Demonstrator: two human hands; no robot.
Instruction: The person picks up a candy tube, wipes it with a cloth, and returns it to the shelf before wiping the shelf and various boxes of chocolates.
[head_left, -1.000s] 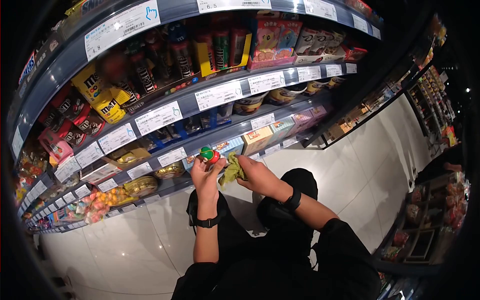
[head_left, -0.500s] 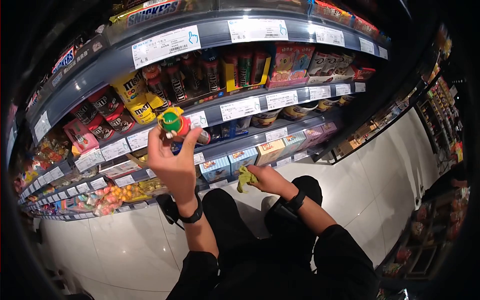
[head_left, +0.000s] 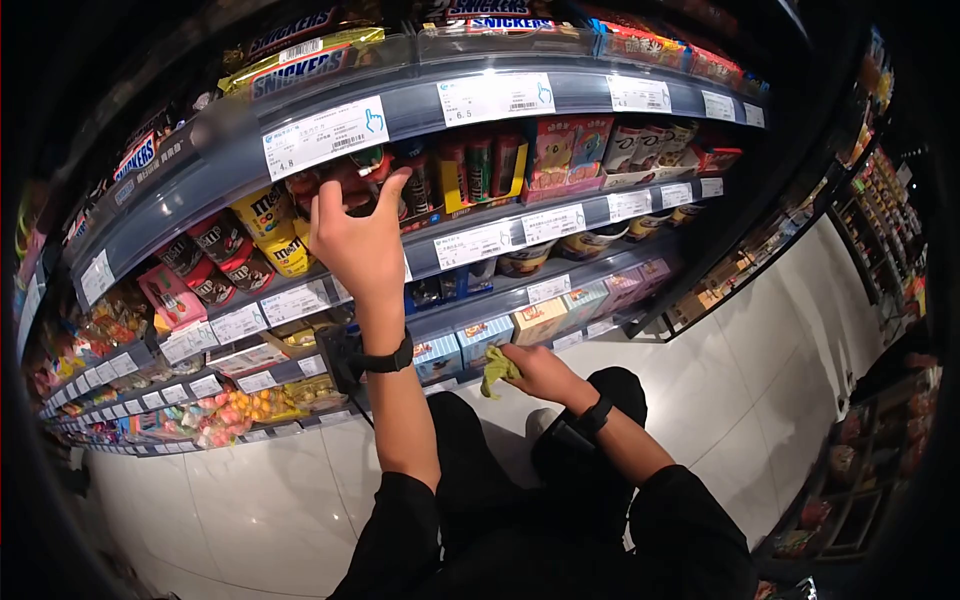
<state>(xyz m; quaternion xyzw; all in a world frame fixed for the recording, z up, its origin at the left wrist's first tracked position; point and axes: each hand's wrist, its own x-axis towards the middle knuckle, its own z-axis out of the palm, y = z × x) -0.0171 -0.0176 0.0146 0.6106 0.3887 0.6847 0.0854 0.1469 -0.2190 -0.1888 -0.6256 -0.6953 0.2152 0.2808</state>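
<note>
My left hand (head_left: 352, 240) reaches into the candy shelf just under the upper price rail. Its thumb and fingers are curled round an M&M's candy tube with a green figure top (head_left: 374, 158), partly hidden by the hand and the rail. More M&M's tubes (head_left: 478, 168) stand to its right, and yellow M&M's packs (head_left: 288, 255) are at its left. Low in front of the bottom shelf, my right hand (head_left: 548, 376) is closed on a crumpled yellow-green cloth (head_left: 497, 372) that hangs from the fingers.
Price rails with labels (head_left: 497, 97) run along each shelf edge. Snickers packs (head_left: 300, 70) lie above; pastel boxes (head_left: 540, 318) and cup tubs (head_left: 590, 243) stand below. A dark shelf end panel (head_left: 745, 225) rises at the right, beside the tiled floor (head_left: 720, 370).
My left hand has moved up and inward with the candy tube, from in front of the shelf to among the other tubes. My right hand stays low with the cloth.
</note>
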